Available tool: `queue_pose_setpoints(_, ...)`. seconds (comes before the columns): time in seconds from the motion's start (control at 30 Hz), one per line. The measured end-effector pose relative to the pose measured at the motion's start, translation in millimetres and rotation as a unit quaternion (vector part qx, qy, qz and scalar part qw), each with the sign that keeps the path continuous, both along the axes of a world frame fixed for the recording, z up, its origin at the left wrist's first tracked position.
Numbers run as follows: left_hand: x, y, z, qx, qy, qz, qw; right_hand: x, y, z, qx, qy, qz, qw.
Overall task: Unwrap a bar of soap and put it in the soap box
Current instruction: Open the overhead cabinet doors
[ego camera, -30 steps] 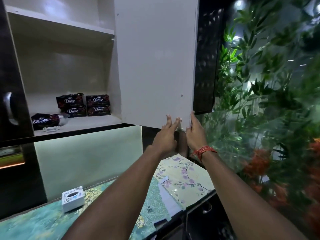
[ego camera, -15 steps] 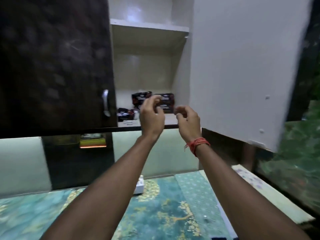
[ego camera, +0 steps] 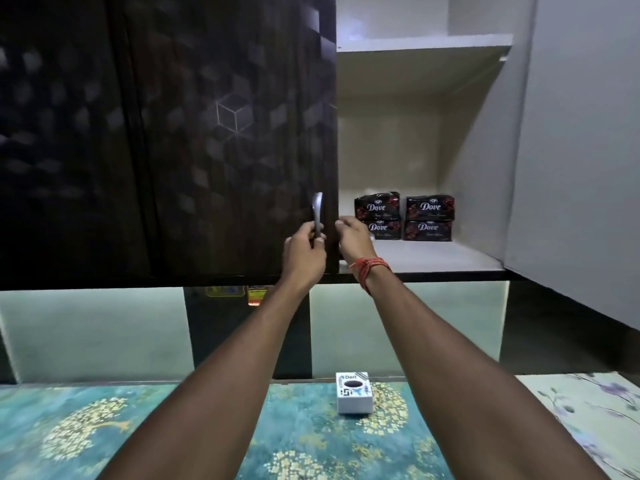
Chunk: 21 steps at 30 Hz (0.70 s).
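Observation:
Several dark Dove soap packs (ego camera: 403, 216) are stacked two by two on the lower shelf (ego camera: 436, 258) of the open wall cupboard. My left hand (ego camera: 304, 248) is closed around the metal handle (ego camera: 317, 209) of the dark cupboard door (ego camera: 225, 133). My right hand (ego camera: 355, 238), with a red thread at the wrist, has its fingers curled at that door's right edge, just left of the soap packs; whether it grips the edge is unclear. A small white box (ego camera: 354, 393) labelled Dart stands on the counter below, between my forearms.
The white cupboard door (ego camera: 585, 168) hangs open at the right. An upper shelf (ego camera: 422, 46) spans the cupboard. The counter (ego camera: 156, 427) carries a teal patterned cover, with a pale floral one (ego camera: 588, 410) at the right. A lit back panel (ego camera: 97, 327) sits under the cupboard.
My view has swung left from the white door to the dark one. Both hands have left the white door; the left has taken the dark door's handle, the right has reached its edge.

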State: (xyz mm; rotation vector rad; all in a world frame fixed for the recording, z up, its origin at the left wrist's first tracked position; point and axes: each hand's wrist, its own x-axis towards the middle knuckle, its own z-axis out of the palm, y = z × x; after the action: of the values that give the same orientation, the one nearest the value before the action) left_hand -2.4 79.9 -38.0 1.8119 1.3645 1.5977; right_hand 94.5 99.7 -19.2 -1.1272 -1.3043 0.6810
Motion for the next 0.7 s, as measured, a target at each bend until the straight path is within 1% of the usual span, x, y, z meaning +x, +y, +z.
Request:
queue_pose_setpoints(0.13, 4, -6, 0, 0.011, 0.013, 0.032, 0.999, -4, -13, -4, 0.026, 0.042, -0.001, 0.999)
queue_pose_setpoints(0.27, -8, -31, -13, 0.074, -0.008, 0.080, 0.994, -7, -36, -14, 0.065, 0.076, 0.018, 0.995)
queue_pose_setpoints(0.37, -19, -68, -25, 0.098, -0.020, 0.069, 0.993, -18, -70, -22, 0.096, 0.097, 0.052, 0.989)
queue_pose_setpoints(0.47, -31, -110, -27, 0.131, -0.038, 0.120, 0.983, -36, -106, -27, 0.126, 0.134, 0.085, 0.979)
queue_pose_setpoints(0.53, -47, -135, -27, 0.158, -0.069, 0.152, 0.973, -53, -129, -29, 0.144, 0.145, 0.116, 0.972)
queue_pose_setpoints(0.6, -73, -157, -28, 0.185, -0.077, 0.177, 0.964, -74, -151, -31, 0.175, 0.133, 0.144, 0.965)
queue_pose_setpoints(0.63, -86, -168, -29, 0.194, -0.071, 0.193, 0.959, -87, -160, -32, 0.198, 0.111, 0.151, 0.962)
queue_pose_setpoints(0.7, -115, -187, -31, 0.202, -0.068, 0.236, 0.948, -113, -175, -36, 0.252, 0.032, 0.156, 0.955)
